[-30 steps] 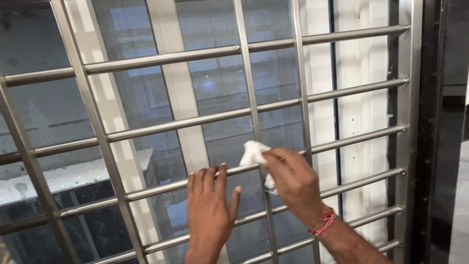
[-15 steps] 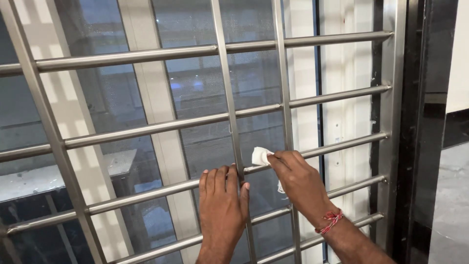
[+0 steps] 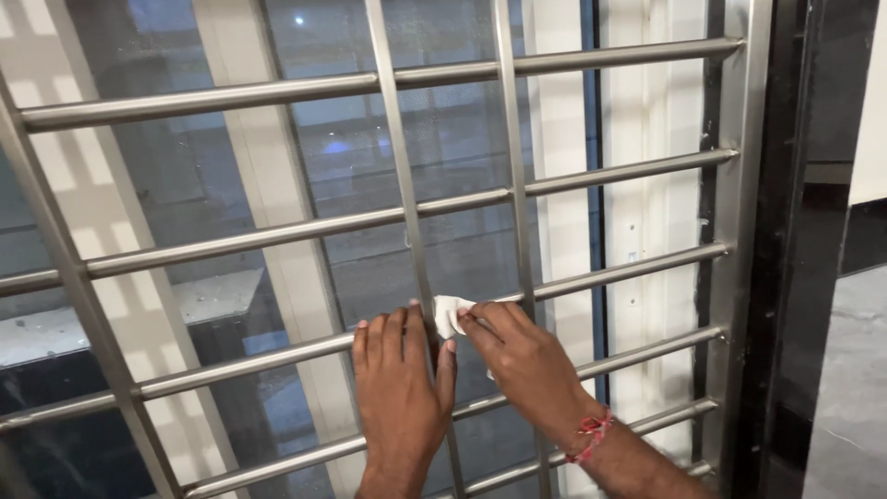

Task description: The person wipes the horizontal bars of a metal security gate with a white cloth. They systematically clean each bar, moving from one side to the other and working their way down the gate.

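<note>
pinched between the thumb and fingertips of the right hand (image 3: 527, 365), a small white cloth (image 3: 449, 314) is pressed against a vertical bar of the steel window grille (image 3: 388, 217), just below one of its horizontal rails. beside it the left hand (image 3: 399, 388) lies flat and open across the same bar, gripping nothing. since half a second ago the cloth has slid lower and leftward along the grille, so the wiping looks to be working down that bar, with the dark glass (image 3: 185, 185) behind untouched.

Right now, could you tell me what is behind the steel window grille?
Behind the steel grille is a glass pane with pale reflected stripes. The left hand and the right hand, which pinches a white cloth, cover the part behind them.
</note>
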